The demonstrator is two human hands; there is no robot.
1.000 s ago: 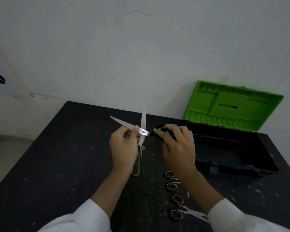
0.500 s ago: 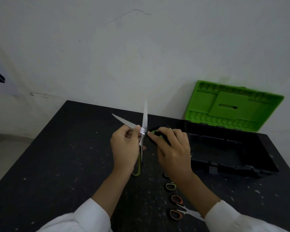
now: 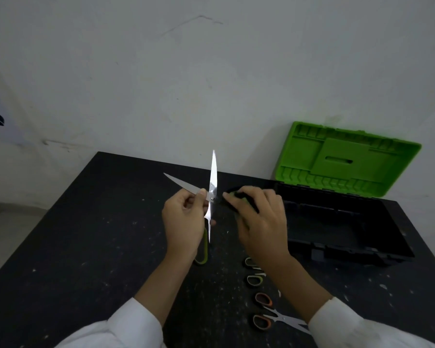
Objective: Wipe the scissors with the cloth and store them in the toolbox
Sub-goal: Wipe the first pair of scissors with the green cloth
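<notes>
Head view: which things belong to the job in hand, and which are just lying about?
In the job: held scissors, blades open, gripped by left hand and right hand; toolbox, lid open. No cloth visible.
Lying about on the table: green-handled pair, partly behind the right arm; orange-handled pair.

Workshop-type bench setting — a black worktable [image 3: 73, 247], flecked with pale specks and scratches, stands against a bare, scuffed white wall [image 3: 161, 84]. An open toolbox [image 3: 349, 249] with a green lid sits at the right; a row of scissors [image 3: 288, 320] lies nearer the front.
</notes>
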